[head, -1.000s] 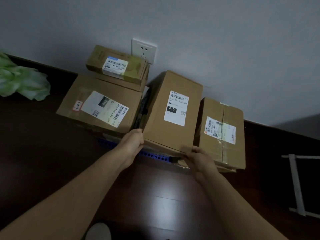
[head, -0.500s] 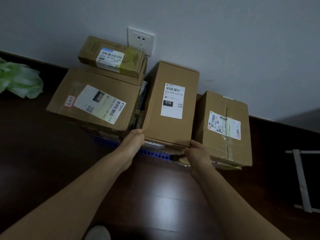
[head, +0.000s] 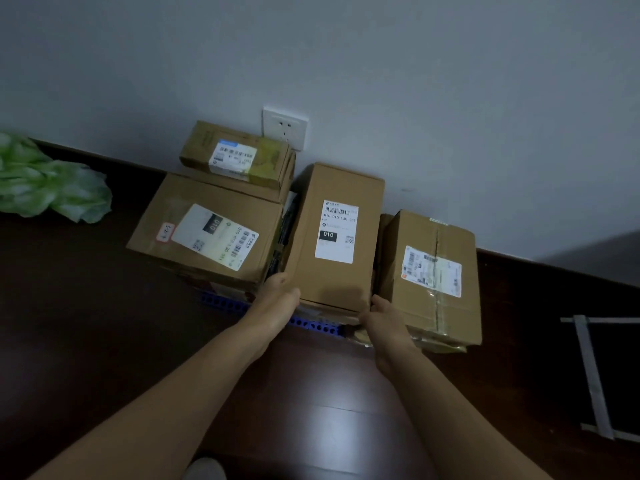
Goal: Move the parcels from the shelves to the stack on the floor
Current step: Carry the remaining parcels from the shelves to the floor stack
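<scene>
A tall cardboard parcel (head: 334,237) with a white "010" label lies in the middle of the floor stack against the wall. My left hand (head: 278,296) grips its near left corner. My right hand (head: 382,315) grips its near right corner. To its left sits a wide parcel (head: 204,230) with a small box (head: 239,157) on top. To its right stands a taped parcel (head: 433,275). The parcels rest on lower boxes and a blue perforated strip (head: 225,303).
A green plastic bag (head: 52,185) lies on the dark wood floor at far left. A white wall socket (head: 285,126) sits behind the stack. A grey metal frame (head: 592,375) lies on the floor at right. My shoe (head: 204,471) shows at the bottom.
The middle parcel has straightened and settled lower between its neighbours. Both hands stay on its near corners. The camera view has shifted slightly.
</scene>
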